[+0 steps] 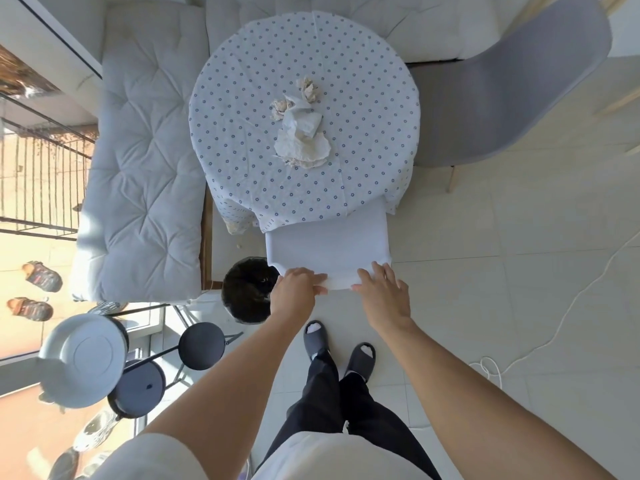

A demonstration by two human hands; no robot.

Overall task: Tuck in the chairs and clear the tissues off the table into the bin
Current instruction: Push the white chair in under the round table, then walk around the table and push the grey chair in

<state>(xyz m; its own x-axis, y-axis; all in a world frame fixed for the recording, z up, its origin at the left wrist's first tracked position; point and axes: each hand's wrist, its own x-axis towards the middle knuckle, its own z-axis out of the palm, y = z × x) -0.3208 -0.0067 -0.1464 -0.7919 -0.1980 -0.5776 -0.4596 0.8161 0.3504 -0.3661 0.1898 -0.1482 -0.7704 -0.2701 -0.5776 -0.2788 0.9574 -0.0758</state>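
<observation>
A white chair (329,244) stands at the near side of the round table (242,81), its seat partly under the dotted cloth. My left hand (298,289) grips the top edge of the chair's backrest at its left end. My right hand (384,292) rests flat on the same edge at its right end, fingers spread. Several crumpled tissues (301,133) lie piled in the middle of the table. A black-lined bin (247,292) stands on the floor just left of the chair. A grey chair (502,91) stands pulled out to the right of the table.
A white cushioned bench (145,161) wraps the table's left and far sides. Black round stools (201,346) and a white upturned basin (83,358) sit at lower left. A white cord (554,341) trails over the tiled floor on the right. My slippered feet (339,348) stand behind the chair.
</observation>
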